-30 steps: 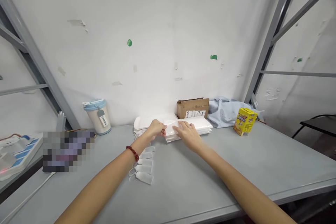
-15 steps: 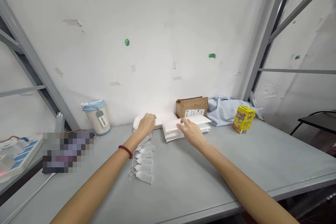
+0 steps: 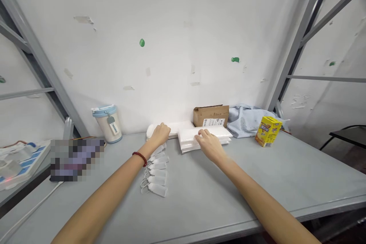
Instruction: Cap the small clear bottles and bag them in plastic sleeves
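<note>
My left hand (image 3: 161, 134) is closed, with its fingers curled down at the far end of a row of small white tags (image 3: 158, 179) with loops. Its fingertips and anything in them are hidden from me. Behind it lies a flat white stack (image 3: 183, 125), partly covered by the hand. My right hand (image 3: 210, 144) rests on the near left part of a pile of glossy white packets (image 3: 219, 132). Its fingers are bent and slightly apart, touching the top packet.
A brown cardboard box (image 3: 213, 116) and a pale blue cloth (image 3: 246, 120) are against the wall. A yellow carton (image 3: 268, 131) stands at right. To the left are a lidded cup (image 3: 108, 126), a blurred-out device (image 3: 77, 160) with a cable, and a power strip (image 3: 25, 164).
The top packets under my right hand have settled flatter, and its fingers have drawn in a little. My left hand stays in about the same place. The view has shifted slightly.
</note>
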Motion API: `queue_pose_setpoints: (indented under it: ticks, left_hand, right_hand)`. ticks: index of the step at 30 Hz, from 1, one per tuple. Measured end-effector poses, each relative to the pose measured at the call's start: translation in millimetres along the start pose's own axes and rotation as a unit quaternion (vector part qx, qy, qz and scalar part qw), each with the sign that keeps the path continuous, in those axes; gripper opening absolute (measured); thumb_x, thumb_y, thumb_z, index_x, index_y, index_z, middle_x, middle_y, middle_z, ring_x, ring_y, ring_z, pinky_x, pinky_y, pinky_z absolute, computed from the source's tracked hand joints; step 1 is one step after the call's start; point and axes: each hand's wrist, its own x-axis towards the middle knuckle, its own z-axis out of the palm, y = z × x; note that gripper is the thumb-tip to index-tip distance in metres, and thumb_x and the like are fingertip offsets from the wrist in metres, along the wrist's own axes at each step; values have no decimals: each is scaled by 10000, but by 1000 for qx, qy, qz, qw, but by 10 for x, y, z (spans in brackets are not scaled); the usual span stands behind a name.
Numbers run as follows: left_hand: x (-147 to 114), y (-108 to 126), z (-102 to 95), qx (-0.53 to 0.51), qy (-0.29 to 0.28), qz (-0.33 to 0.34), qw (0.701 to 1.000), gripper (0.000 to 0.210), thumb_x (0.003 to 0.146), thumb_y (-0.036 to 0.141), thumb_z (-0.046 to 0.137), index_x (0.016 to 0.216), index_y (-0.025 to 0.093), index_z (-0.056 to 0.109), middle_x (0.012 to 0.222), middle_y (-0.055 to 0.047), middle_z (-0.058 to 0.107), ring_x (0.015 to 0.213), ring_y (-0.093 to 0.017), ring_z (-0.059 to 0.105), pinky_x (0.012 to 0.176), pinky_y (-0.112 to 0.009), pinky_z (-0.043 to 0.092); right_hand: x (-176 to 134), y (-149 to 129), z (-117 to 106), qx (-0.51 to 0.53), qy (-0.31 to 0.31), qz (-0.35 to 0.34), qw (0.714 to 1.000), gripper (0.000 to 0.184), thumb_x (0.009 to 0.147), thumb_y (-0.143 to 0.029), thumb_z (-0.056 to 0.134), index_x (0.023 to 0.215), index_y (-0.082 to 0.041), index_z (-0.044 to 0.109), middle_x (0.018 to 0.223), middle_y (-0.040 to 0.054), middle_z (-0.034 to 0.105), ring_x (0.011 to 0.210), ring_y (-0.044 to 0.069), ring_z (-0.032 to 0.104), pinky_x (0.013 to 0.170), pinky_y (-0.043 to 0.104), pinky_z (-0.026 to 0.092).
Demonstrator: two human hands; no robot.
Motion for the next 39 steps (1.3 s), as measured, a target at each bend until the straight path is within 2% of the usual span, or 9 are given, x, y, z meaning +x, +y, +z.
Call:
queue_pose_setpoints:
  ticks: [4, 10, 15, 25, 29, 33, 34, 36, 39]
  left_hand:
    - [-6, 47, 12, 20, -2, 18, 1000, 283, 754, -22, 407, 788, 96, 662, 878, -183, 642, 944, -256, 521, 759, -328, 393]
    - [24, 69, -18, 32, -4, 1, 999, 256, 753, -21, 422, 808, 82, 650, 861, -188, 637, 887, -257, 560, 729, -334, 408]
    - [46, 24, -77, 32, 12, -31, 999, 229, 778, 17, 429, 846, 86, 637, 870, -168, 623, 854, -234, 569, 698, -304, 416]
    - [122, -57, -210, 15, 108, -68, 992, 274, 840, 60, 353, 838, 107, 624, 847, -147, 598, 847, -246, 548, 650, -315, 425]
    - [-50, -5, -338, 2, 163, -48, 985, 243, 857, 102, 376, 860, 133, 617, 869, -114, 597, 893, -232, 523, 718, -314, 424]
    - [-440, 71, -412, 0, 217, -22, 976, 198, 855, 107, 405, 891, 146, 595, 891, -93, 582, 890, -214, 499, 759, -314, 414]
    - [-543, 84, -405, 3, 261, 3, 965, 185, 848, 100, 415, 853, 147, 594, 849, -86, 582, 834, -208, 500, 725, -312, 416]
    - [-724, 104, -363, 18, 334, 61, 941, 170, 839, 85, 427, 816, 149, 584, 810, -79, 583, 772, -195, 496, 684, -307, 413]
    - [-904, 161, -265, 37, 391, 138, 909, 153, 828, 62, 441, 830, 146, 569, 785, -69, 583, 751, -183, 504, 663, -300, 405]
  right_hand:
    - [3, -5, -19, 3, -17, 13, 1000, 285, 777, 21, 460, 859, -175, 651, 964, 128, 591, 886, 223, 542, 555, 257, 421]
    - [-9, -23, -69, -3, -44, 38, 998, 295, 748, 51, 439, 800, -147, 650, 988, 123, 590, 630, 156, 597, 486, 256, 381]
    - [-2, -25, -81, -1, -59, 38, 998, 298, 753, 47, 433, 831, -140, 651, 985, 127, 593, 716, 185, 625, 508, 252, 397]
    - [8, -21, -120, 7, -79, 37, 996, 282, 758, 40, 430, 831, -119, 652, 949, 126, 600, 762, 190, 616, 531, 247, 423]
    - [5, -7, -69, 18, -58, 37, 997, 280, 791, 17, 412, 829, -130, 648, 953, 125, 599, 740, 181, 607, 523, 247, 420]
    - [-4, -25, -35, 40, -11, 37, 998, 263, 901, -134, 363, 990, -149, 610, 1051, 130, 573, 856, 197, 580, 565, 256, 437]
    - [-10, -44, -36, 49, 17, 30, 998, 276, 922, -181, 344, 1055, -149, 583, 1074, 133, 565, 902, 200, 564, 593, 259, 443]
    - [-27, -105, -42, 73, 114, -10, 991, 286, 932, -220, 344, 1126, -144, 540, 1073, 132, 566, 948, 200, 530, 667, 273, 449]
    - [-62, -248, -51, 85, 286, -99, 949, 250, 890, -142, 415, 1107, -159, 539, 1038, 120, 581, 970, 213, 494, 783, 332, 419]
